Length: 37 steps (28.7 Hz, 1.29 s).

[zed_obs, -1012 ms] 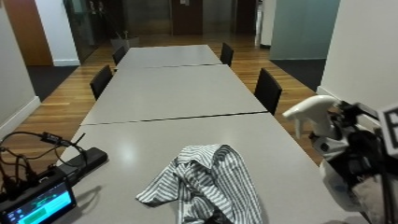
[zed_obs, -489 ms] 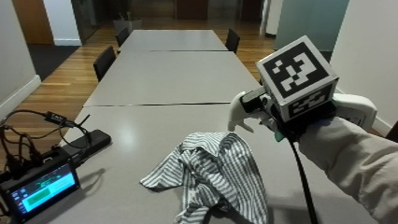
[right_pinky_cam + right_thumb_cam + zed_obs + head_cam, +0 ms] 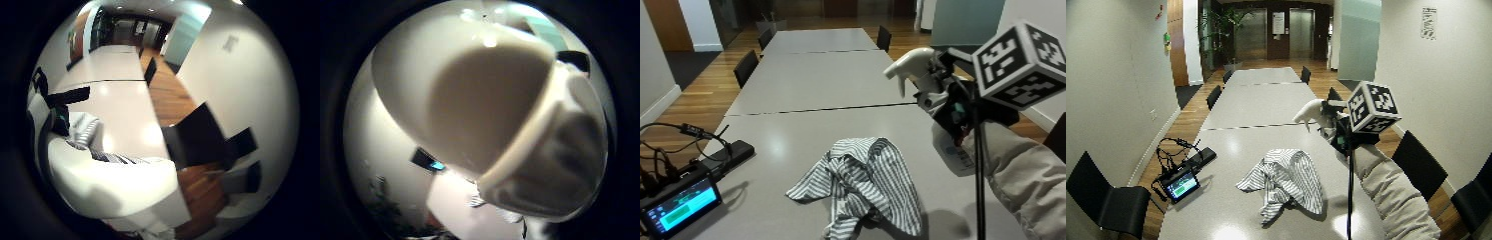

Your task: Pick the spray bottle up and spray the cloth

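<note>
A white spray bottle [image 3: 911,64] is held up in the air over the table's right side, its nozzle pointing left. My gloved right hand [image 3: 951,111] grips its neck, with the pale body [image 3: 955,152] hanging below the hand. The striped cloth [image 3: 863,186] lies crumpled on the grey table [image 3: 806,85], below and to the left of the bottle. The wide outside view shows the bottle [image 3: 1307,113] above and right of the cloth [image 3: 1283,183]. The bottle [image 3: 485,100] fills the thumb side palm view. The little finger side palm view shows its body [image 3: 115,185] beside the cloth [image 3: 107,157].
A black device with a lit screen [image 3: 678,210] and cables [image 3: 686,131] sit at the table's left edge. Black chairs [image 3: 745,67] line both sides. More grey tabletop [image 3: 820,40] stretches away behind the cloth.
My hand has brought the bottle up from the right edge and now holds it higher, above and right of the cloth. The outside camera has shifted too. The cloth lies as before.
</note>
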Tool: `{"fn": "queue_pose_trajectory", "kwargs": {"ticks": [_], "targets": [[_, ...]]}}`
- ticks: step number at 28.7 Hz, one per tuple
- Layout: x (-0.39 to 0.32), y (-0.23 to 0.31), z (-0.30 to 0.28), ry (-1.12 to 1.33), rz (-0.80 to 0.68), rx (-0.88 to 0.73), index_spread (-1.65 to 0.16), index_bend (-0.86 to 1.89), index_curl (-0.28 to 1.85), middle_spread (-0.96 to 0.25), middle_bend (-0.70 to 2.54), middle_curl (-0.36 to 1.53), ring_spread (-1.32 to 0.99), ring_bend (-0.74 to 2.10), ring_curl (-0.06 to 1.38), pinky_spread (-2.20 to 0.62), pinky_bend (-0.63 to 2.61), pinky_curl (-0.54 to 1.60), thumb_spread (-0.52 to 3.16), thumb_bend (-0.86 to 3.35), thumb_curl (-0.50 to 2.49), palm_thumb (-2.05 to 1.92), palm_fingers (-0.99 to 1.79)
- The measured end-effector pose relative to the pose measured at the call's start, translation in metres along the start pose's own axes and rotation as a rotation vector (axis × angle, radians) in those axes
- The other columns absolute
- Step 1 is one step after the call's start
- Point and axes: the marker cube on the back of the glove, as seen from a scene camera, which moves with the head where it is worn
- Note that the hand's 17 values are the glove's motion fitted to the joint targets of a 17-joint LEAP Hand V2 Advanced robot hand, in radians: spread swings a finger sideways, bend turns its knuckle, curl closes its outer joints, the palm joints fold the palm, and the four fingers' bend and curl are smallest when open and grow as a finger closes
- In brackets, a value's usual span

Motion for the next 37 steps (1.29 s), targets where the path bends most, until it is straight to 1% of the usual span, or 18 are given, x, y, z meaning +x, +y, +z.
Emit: {"fn": "queue_pose_trajectory", "kwargs": {"ticks": [2, 8, 11, 13, 15, 19, 23, 26, 30, 37], "targets": [[0.002, -0.001, -0.006, -0.168, 0.064, 0.006, -0.28, 0.28, 0.59, -0.18, 0.61, 0.5, -0.23, 0.63, 0.48, -0.32, 0.42, 0.42, 0.26, -0.03, 0.71, 0.98, 1.36], [-0.002, -0.011, -0.031, -0.481, 0.165, 0.072, -0.27, 0.23, 0.59, -0.17, 0.63, 0.51, -0.21, 0.61, 0.48, -0.3, 0.42, 0.43, 0.3, -0.01, 0.72, 1.01, 1.28], [-0.029, -0.028, -0.038, -0.623, 0.207, 0.075, -0.28, 0.22, 0.59, -0.16, 0.63, 0.51, -0.21, 0.6, 0.48, -0.29, 0.4, 0.43, 0.33, -0.02, 0.73, 1.02, 1.25], [-0.055, -0.042, -0.032, -0.694, 0.222, 0.05, -0.28, 0.15, 0.58, -0.16, 0.61, 0.51, -0.2, 0.6, 0.48, -0.3, 0.43, 0.44, 0.39, -0.03, 0.72, 1.02, 1.21], [-0.069, -0.053, -0.017, -0.734, 0.23, 0.025, -0.27, 0.13, 0.57, -0.15, 0.6, 0.51, -0.2, 0.6, 0.48, -0.3, 0.43, 0.43, 0.48, -0.04, 0.7, 0.98, 1.2], [-0.076, -0.066, 0.03, -0.789, 0.269, -0.03, -0.28, 0.14, 0.55, -0.14, 0.59, 0.51, -0.2, 0.59, 0.48, -0.3, 0.4, 0.43, 0.6, -0.04, 0.68, 0.95, 1.17], [-0.071, -0.052, 0.08, -0.863, 0.319, -0.099, -0.27, 0.16, 0.54, -0.14, 0.56, 0.5, -0.2, 0.59, 0.48, -0.3, 0.35, 0.42, 0.7, -0.03, 0.65, 0.93, 1.15], [-0.062, -0.034, 0.105, -0.879, 0.351, -0.142, -0.27, 0.16, 0.54, -0.13, 0.54, 0.5, -0.19, 0.57, 0.48, -0.29, 0.33, 0.42, 0.76, -0.02, 0.64, 0.93, 1.12], [-0.062, -0.019, 0.126, -0.894, 0.362, -0.171, -0.26, 0.15, 0.53, -0.12, 0.52, 0.5, -0.19, 0.55, 0.48, -0.28, 0.31, 0.42, 0.82, -0.02, 0.62, 0.94, 1.12], [-0.085, -0.014, 0.14, -0.91, 0.279, -0.208, -0.26, 0.15, 0.52, -0.11, 0.5, 0.51, -0.18, 0.52, 0.48, -0.28, 0.29, 0.43, 0.88, -0.02, 0.6, 0.95, 1.11]]}}
